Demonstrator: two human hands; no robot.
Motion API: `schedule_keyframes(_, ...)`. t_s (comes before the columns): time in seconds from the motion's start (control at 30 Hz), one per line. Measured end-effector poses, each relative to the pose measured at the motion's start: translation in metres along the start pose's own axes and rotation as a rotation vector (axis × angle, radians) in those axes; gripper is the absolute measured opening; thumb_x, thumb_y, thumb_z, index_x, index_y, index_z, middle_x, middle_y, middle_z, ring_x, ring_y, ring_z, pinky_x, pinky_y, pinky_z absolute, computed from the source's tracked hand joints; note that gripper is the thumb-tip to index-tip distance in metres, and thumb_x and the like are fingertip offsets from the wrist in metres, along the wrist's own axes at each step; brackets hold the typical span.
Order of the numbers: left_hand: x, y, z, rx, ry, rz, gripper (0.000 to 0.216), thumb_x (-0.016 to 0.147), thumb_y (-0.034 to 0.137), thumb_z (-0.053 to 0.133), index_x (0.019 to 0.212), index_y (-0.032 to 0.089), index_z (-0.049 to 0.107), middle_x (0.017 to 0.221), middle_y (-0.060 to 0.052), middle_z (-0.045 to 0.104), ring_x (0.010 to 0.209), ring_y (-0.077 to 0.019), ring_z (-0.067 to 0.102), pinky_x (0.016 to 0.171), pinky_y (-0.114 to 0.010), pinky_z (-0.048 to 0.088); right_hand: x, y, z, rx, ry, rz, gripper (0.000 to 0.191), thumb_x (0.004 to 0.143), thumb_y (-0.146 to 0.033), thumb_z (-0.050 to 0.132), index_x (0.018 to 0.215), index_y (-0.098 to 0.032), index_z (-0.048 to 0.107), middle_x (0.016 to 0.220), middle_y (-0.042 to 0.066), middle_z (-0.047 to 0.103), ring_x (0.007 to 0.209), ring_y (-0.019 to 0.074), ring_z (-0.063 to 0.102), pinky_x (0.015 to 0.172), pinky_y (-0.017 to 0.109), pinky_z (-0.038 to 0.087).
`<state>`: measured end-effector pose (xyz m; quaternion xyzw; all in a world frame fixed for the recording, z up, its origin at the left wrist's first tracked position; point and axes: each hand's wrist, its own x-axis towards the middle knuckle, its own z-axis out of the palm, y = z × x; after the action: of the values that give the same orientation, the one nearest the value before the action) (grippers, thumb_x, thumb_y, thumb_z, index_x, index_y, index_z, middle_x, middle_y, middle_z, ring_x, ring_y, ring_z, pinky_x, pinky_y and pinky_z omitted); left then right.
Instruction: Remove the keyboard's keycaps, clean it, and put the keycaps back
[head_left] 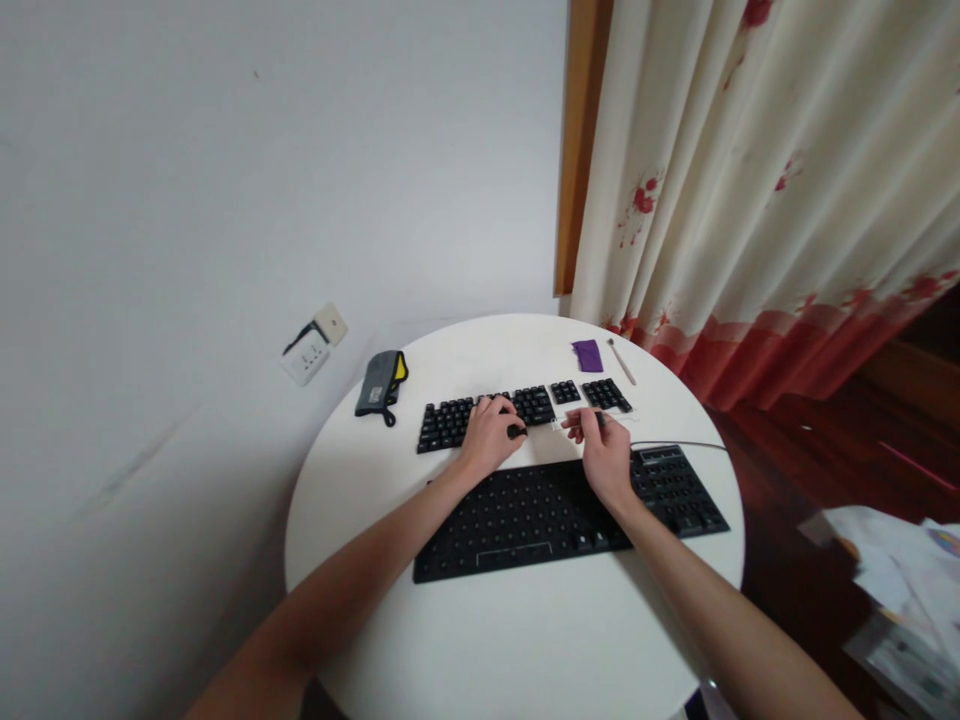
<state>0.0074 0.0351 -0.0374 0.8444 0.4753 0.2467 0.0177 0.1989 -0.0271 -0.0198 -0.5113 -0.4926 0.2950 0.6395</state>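
Note:
My left hand (486, 440) rests curled on the laid-out rows of loose black keycaps (457, 420), pinching one black keycap (516, 432) at its fingertips. Just right of it, my right hand (604, 455) is closed on a small slim pale tool (574, 423) that I cannot name. Under both wrists lies a black keyboard base (540, 515), its key places stripped bare in the middle. Some keys still sit on its right end (675, 485).
The round white table (525, 640) also carries a grey-and-yellow pouch (382, 382), a purple cloth (587, 355) and a thin stick (621, 361). The keyboard's cable (690, 443) runs off to the right. A wall socket (311, 345) sits on the left, with a flowered curtain (750, 180) behind.

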Motion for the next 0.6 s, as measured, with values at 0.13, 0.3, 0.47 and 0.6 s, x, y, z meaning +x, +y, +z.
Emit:
schedule_keyframes(0.13, -0.0003, -0.0006, 0.0006, -0.013, 0.015, -0.010, 0.009, 0.074, 0.024, 0.074, 0.083, 0.025, 0.074, 0.106, -0.004, 0.059, 0.102, -0.0261, 0.047, 0.087, -0.041, 0.040, -0.0005, -0.0021, 0.0001, -0.002, -0.006, -0.007, 0.037, 0.092, -0.044, 0.047, 0.080, -0.015, 0.067, 0.072, 0.005, 0.068, 0.061, 0.0153, 0.057, 0.061, 0.027, 0.044)
schedule_keyframes(0.3, 0.0003, -0.0012, 0.0027, -0.032, 0.011, -0.029, 0.015, 0.072, 0.024, 0.076, 0.086, 0.024, 0.072, 0.107, -0.004, 0.059, 0.103, -0.0264, 0.047, 0.089, -0.042, 0.040, -0.0016, -0.0025, 0.0000, 0.001, -0.016, -0.016, 0.037, 0.093, -0.043, 0.046, 0.081, -0.015, 0.067, 0.071, 0.005, 0.068, 0.061, 0.0153, 0.057, 0.061, 0.027, 0.044)
schedule_keyframes(0.47, 0.0000, -0.0028, 0.0048, -0.045, 0.012, -0.025, 0.018, 0.071, 0.024, 0.076, 0.088, 0.024, 0.071, 0.108, -0.004, 0.058, 0.104, -0.0263, 0.046, 0.090, -0.041, 0.040, -0.0022, 0.0005, 0.0006, 0.005, -0.022, -0.023, 0.037, 0.094, -0.043, 0.046, 0.081, -0.015, 0.067, 0.072, 0.005, 0.068, 0.062, 0.0151, 0.057, 0.061, 0.027, 0.044)
schedule_keyframes(0.6, -0.0001, -0.0034, 0.0050, -0.054, 0.015, -0.026, 0.021, 0.071, 0.023, 0.076, 0.091, 0.024, 0.070, 0.107, -0.004, 0.058, 0.103, -0.0262, 0.046, 0.090, -0.041, 0.040, -0.0022, 0.0013, 0.0011, 0.014, -0.021, -0.011, 0.037, 0.093, -0.043, 0.046, 0.082, -0.015, 0.067, 0.072, 0.005, 0.068, 0.062, 0.0154, 0.057, 0.061, 0.027, 0.044)
